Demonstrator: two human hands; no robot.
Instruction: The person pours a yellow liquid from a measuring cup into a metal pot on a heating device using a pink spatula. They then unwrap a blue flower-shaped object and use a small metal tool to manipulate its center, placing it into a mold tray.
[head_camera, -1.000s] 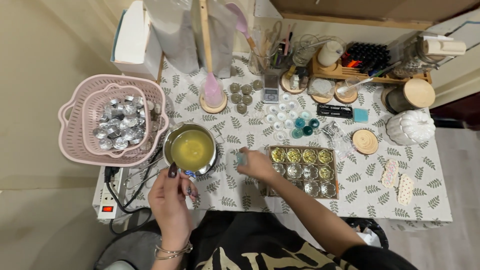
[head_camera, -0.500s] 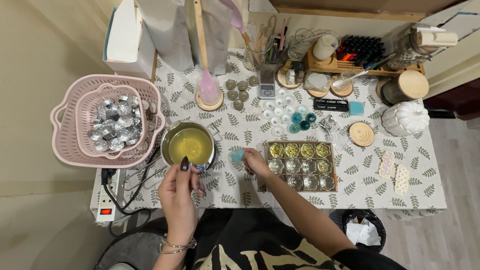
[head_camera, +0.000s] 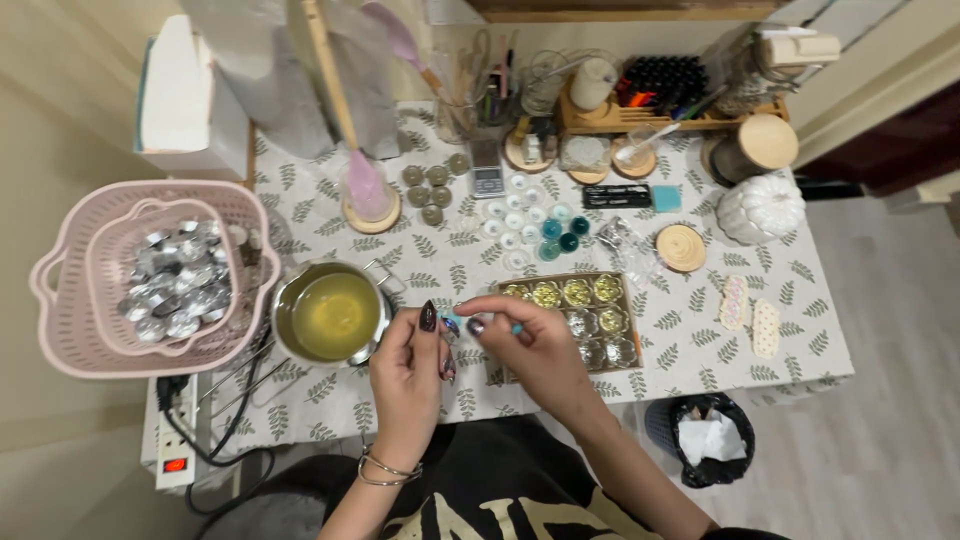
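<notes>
Both hands (head_camera: 470, 345) now together, pinching teal piece (head_camera: 455, 320)

Pot (head_camera: 330, 315): polished metal, glossy, filled with shiny yellow liquid. Basket (head_camera: 60, 300): matt pink plastic, perforated. Small cups (head_camera: 172, 285): bright foil-like metal. Counter (head_camera: 790, 330): covered in matt leaf-printed cloth. Round lid (head_camera: 681, 247): pale wood, smooth. Tray (head_camera: 575, 318): lined with glinting cups.

The left hand (head_camera: 408, 372) has come off the rim of the metal pot (head_camera: 330, 313) and now meets the right hand (head_camera: 532, 338) near the table's front edge. Both sets of fingertips pinch a small teal piece (head_camera: 455, 321), held earlier by the right hand alone.
</notes>
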